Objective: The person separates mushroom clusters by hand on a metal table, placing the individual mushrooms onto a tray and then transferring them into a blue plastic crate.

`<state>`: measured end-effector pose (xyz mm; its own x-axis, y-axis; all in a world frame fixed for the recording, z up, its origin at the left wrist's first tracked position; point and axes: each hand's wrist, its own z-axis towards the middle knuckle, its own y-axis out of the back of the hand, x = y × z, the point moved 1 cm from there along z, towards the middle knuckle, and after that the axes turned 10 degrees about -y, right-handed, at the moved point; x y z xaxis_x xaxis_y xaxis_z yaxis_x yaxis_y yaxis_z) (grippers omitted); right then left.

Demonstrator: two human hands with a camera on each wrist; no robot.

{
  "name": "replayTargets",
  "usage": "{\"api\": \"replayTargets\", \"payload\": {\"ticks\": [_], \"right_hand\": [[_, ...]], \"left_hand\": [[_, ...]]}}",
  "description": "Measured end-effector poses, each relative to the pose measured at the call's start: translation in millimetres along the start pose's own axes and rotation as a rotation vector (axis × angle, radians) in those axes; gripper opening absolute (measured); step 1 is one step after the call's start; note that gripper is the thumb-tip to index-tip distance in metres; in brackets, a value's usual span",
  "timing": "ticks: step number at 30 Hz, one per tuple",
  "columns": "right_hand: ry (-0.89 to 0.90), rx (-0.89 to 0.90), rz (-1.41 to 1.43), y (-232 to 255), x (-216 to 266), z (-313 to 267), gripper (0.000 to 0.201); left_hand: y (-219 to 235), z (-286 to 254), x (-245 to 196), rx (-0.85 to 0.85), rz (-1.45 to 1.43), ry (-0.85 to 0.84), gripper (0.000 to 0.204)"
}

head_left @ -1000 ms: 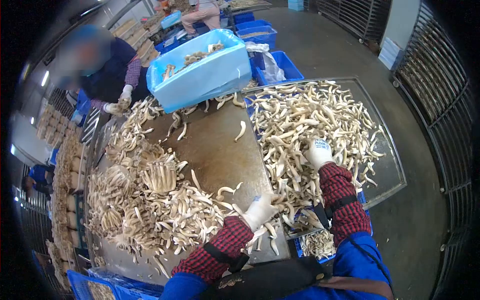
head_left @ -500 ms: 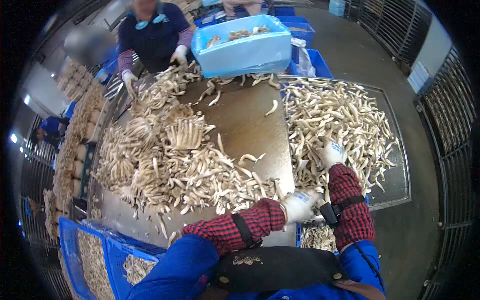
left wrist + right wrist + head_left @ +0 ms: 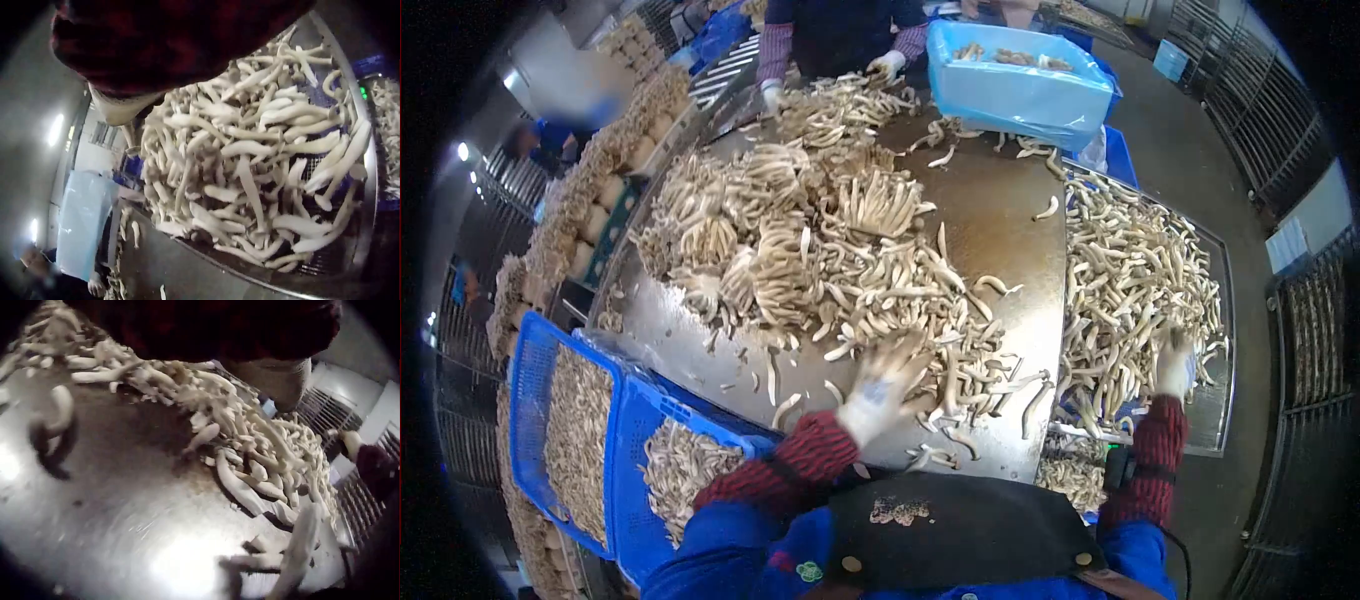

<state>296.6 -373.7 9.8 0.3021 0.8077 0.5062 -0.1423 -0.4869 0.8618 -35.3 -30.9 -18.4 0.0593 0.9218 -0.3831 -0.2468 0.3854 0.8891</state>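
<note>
In the head view, my gloved left hand (image 3: 880, 385) reaches over the metal table (image 3: 1000, 240), its blurred fingers spread on the near edge of a pile of loose mushrooms (image 3: 900, 290). My gloved right hand (image 3: 1175, 370) is at the right side of the mushroom heap (image 3: 1115, 310) on the tray (image 3: 1222, 400); its fingers blur into the heap, and I cannot tell whether they grip a mushroom. Pale curved mushrooms (image 3: 244, 150) cover the tray in the left wrist view. The right wrist view shows stray mushrooms (image 3: 237, 484) along bare metal.
A blue-lined bin (image 3: 1020, 95) holding mushrooms stands at the table's far right. Across the table, another person's gloved hands (image 3: 885, 65) work at clustered mushrooms (image 3: 840, 110). Blue crates (image 3: 625, 450) of mushrooms sit at near left. Metal racks (image 3: 1310, 370) line the right.
The head view has turned left. My left hand moved right to the tray's near edge, then back left onto the table pile. My right hand shifted right across the tray heap.
</note>
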Motion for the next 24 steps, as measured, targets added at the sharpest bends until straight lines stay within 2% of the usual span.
{"api": "replayTargets", "payload": {"ticks": [2, 4, 6, 7, 8, 9, 10, 12, 13, 14, 15, 16, 18, 19, 20, 22, 24], "right_hand": [[0.098, 0.066, -0.627, -6, -80, 25, 0.05], [0.259, -0.172, -0.702, -4, -144, 0, 0.05], [0.008, -0.011, -0.763, 8, -143, -39, 0.06], [-0.034, 0.139, -0.888, 7, -148, -40, 0.063], [-0.033, 0.142, -0.9, 5, -142, -47, 0.063], [0.095, 0.165, -0.833, -1, -127, -58, 0.069], [0.225, 0.186, -0.764, -6, -111, -69, 0.075], [0.76, 0.196, -0.324, -47, -89, -93, 0.09], [0.948, 0.321, -0.312, -58, -58, -123, 0.107], [0.859, 0.61, -0.336, -58, -23, -161, 0.115], [1.006, 0.624, -0.472, -69, -5, -196, 0.118], [1.153, 0.631, -0.608, -78, 7, -217, 0.12], [1.282, 0.478, -0.243, -123, 8, -216, 0.119], [1.2, 0.447, -0.261, -133, 33, -224, 0.115], [1.128, 0.592, -0.169, -138, 61, -230, 0.111], [1.252, 0.396, 0.017, -175, 96, -234, 0.104], [1.282, 0.542, 0.372, -187, 132, -238, 0.095]], "left_hand": [[6, -53, -6, -0.022, 0.048, 0.091, 0.061], [-12, -105, -10, 0.006, 0.119, 0.126, 0.058], [-52, -138, -4, 0.046, 0.196, 0.17, 0.055], [-80, -151, 6, -0.108, 0.334, 0.053, 0.05], [-96, -157, 9, -0.259, 0.466, -0.069, 0.045], [-90, -145, 4, -0.239, 0.432, -0.066, 0.036], [-98, -133, 1, -0.241, 0.423, -0.06, 0.036], [-115, -108, -7, -0.43, 0.373, -0.247, 0.043], [-111, -93, -9, -0.433, 0.376, -0.241, 0.043], [-100, -77, -14, -0.2, 0.231, -0.33, 0.053], [-95, -64, -16, 0.033, 0.084, -0.414, 0.063], [-94, -53, -13, 0.032, 0.088, -0.41, 0.063], [-92, -31, 0, 0.171, -0.043, -0.362, 0.073], [-61, -8, 0, 0.293, -0.137, -0.201, 0.067], [-67, -2, 18, 0.228, -0.051, -0.163, 0.065], [-51, 12, 44, 0.115, 0.151, -0.025, 0.063], [-7, 10, 53, -0.009, 0.152, 0.244, 0.062]]}}
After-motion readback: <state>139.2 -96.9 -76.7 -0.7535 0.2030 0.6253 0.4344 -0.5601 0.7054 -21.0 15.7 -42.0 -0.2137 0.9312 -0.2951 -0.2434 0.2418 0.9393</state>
